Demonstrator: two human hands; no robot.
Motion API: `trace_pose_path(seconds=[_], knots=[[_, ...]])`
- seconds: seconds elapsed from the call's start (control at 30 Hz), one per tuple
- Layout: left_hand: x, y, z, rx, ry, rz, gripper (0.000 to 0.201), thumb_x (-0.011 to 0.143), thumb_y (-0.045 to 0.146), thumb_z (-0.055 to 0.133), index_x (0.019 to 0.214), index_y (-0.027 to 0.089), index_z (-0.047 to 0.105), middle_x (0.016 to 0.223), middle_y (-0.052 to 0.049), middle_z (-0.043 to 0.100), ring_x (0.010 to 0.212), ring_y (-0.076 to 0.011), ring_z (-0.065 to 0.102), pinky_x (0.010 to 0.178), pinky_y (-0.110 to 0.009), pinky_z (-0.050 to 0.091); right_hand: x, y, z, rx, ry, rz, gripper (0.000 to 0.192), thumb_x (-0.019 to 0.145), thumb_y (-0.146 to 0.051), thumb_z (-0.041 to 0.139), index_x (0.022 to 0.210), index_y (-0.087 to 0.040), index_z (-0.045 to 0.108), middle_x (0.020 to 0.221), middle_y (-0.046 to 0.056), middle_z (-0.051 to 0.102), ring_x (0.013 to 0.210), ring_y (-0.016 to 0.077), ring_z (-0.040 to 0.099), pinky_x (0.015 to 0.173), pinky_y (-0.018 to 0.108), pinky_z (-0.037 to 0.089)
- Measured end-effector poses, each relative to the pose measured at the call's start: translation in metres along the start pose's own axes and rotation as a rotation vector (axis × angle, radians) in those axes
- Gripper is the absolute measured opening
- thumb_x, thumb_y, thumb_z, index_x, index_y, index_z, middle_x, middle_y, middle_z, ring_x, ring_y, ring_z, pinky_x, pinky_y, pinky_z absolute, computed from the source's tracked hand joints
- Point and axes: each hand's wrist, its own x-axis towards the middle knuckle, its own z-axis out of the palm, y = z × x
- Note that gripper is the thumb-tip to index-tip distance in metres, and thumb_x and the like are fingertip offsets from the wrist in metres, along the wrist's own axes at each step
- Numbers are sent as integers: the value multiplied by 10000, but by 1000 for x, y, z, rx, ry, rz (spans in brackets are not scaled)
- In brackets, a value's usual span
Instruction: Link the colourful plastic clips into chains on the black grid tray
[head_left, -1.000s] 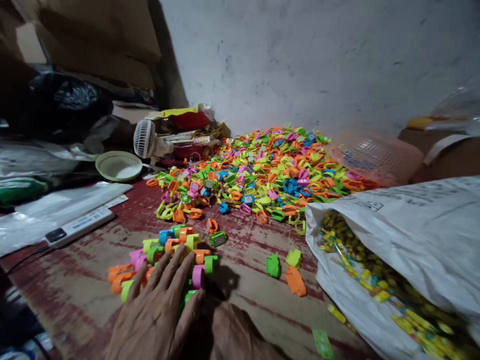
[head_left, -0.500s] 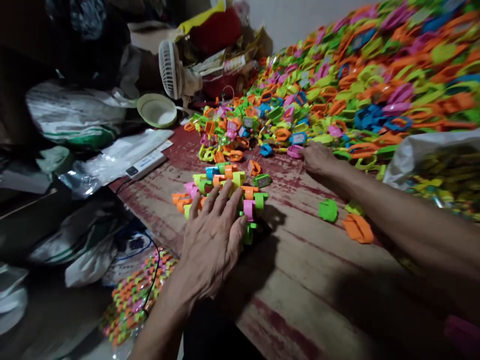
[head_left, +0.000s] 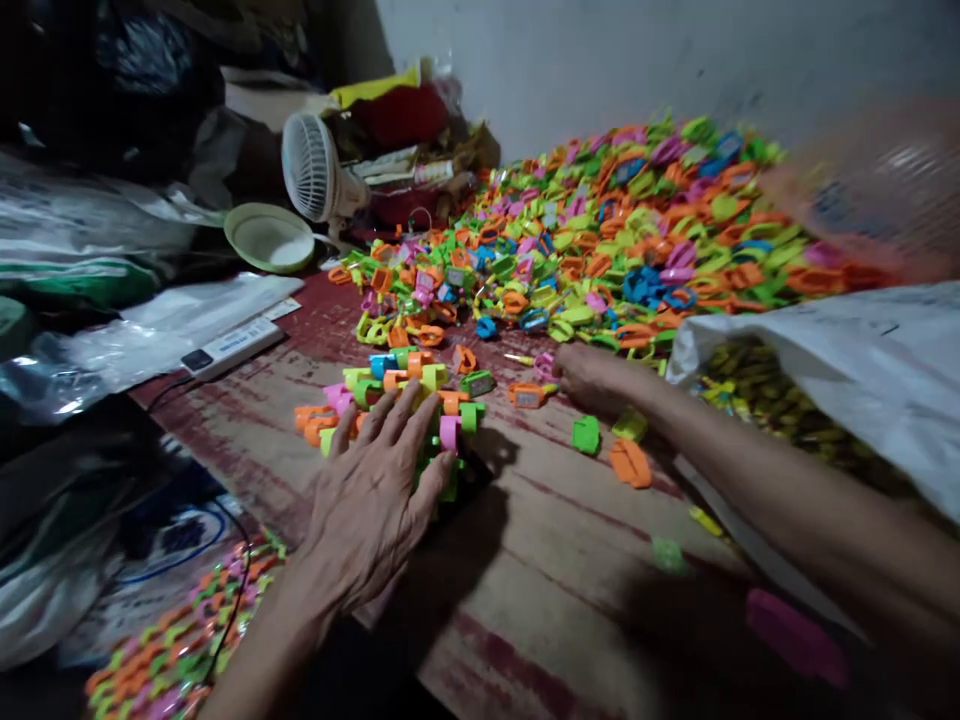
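My left hand (head_left: 371, 490) lies flat, fingers spread, on a small cluster of linked plastic toy pieces (head_left: 390, 385) in orange, green, pink and blue on the worn red board (head_left: 540, 560). My right hand (head_left: 592, 375) reaches forward to the near edge of the big heap of coloured plastic pieces (head_left: 622, 220); its fingers touch a pink piece (head_left: 544, 365) beside an orange piece (head_left: 526, 395). Whether it grips anything is hidden. Loose green (head_left: 586, 435) and orange (head_left: 630, 463) pieces lie under my right forearm.
A white sack (head_left: 840, 370) full of yellow bits lies open at the right. A small white fan (head_left: 311, 180), a pale bowl (head_left: 268, 238), a white power strip (head_left: 229, 345) and plastic bags crowd the left. A chain of linked pieces (head_left: 172, 640) lies below the board's left edge.
My right hand has drawn back from the heap's edge toward me, now by the pink and orange pieces. The camera view swung right and up; my left hand stays on the cluster.
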Motion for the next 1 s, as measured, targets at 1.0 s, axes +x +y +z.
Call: trace_pose_path(seconds=[1.0], knots=[[13,13,-8,-68,-113,23,566,1045,430,289,1577,239,263,1648,33,250,1546,-257,164,1267,-555,158,-89,-103,40,976,142,-144,149,898,-294,542,916,-197,654,807,34,702,708,193,668,632,288,533]])
